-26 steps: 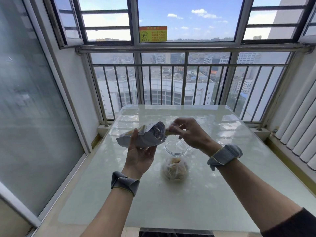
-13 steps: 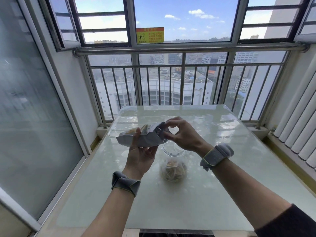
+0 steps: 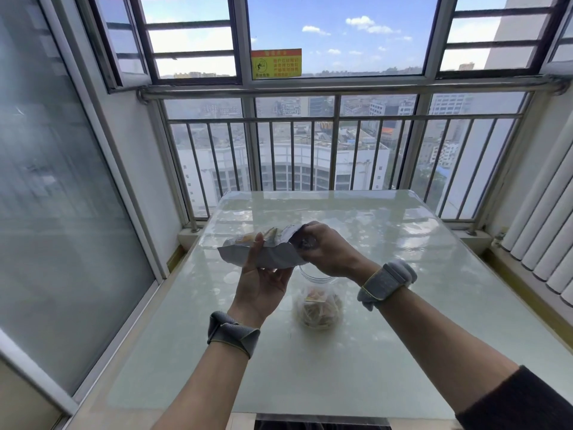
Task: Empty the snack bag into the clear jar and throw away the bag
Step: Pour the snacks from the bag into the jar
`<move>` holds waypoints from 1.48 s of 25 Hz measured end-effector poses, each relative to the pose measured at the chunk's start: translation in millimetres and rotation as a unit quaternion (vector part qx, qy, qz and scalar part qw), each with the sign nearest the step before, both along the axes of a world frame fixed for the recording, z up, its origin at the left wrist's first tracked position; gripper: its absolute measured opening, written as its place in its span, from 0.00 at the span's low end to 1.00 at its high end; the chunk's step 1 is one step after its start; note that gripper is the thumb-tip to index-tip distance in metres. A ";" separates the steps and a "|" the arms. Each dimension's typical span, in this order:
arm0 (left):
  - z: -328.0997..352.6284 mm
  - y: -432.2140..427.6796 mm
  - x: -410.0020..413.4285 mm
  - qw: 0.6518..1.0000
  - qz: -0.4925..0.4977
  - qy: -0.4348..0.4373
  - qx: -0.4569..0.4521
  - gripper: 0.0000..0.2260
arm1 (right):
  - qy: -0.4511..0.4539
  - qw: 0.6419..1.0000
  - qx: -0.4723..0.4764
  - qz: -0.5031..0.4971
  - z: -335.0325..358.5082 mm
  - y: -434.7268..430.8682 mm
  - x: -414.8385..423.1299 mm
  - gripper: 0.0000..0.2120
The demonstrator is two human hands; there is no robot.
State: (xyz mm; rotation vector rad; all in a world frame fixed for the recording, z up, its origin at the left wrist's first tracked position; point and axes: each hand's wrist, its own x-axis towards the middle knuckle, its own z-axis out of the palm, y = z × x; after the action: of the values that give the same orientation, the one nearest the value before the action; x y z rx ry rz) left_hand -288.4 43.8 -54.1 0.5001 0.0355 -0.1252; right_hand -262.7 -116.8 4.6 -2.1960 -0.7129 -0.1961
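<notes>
A silvery snack bag (image 3: 273,251) lies sideways in the air above the table, its open mouth pointing right. My left hand (image 3: 263,280) grips the bag's middle from below. My right hand (image 3: 325,252) has its fingers at or inside the bag's mouth, directly over the jar. The clear jar (image 3: 319,305) stands upright and lidless on the table below, with several small wrapped snacks in its bottom half. Its rim is partly hidden by the bag and my right hand.
The pale glass-topped table (image 3: 403,336) fills the balcony floor. A metal railing (image 3: 310,119) and windows run along the far side, a sliding glass door (image 3: 62,212) on the left, white radiator-like ribs (image 3: 545,228) on the right.
My right hand moved left from the bag's corner into its mouth. The bag and my left hand stayed over the jar, shifting slightly.
</notes>
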 end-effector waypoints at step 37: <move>1.1 7.1 10.9 0.998 0.059 -0.010 0.000 0.31 | 0.123 0.981 0.137 -0.056 2.1 -26.8 -5.0 0.12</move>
State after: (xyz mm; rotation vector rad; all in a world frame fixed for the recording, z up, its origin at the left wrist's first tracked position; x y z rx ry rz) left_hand -277.5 50.9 -53.0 0.4987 0.0458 -0.0047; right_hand -267.8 -143.7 6.6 -1.9527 -0.3985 -0.0724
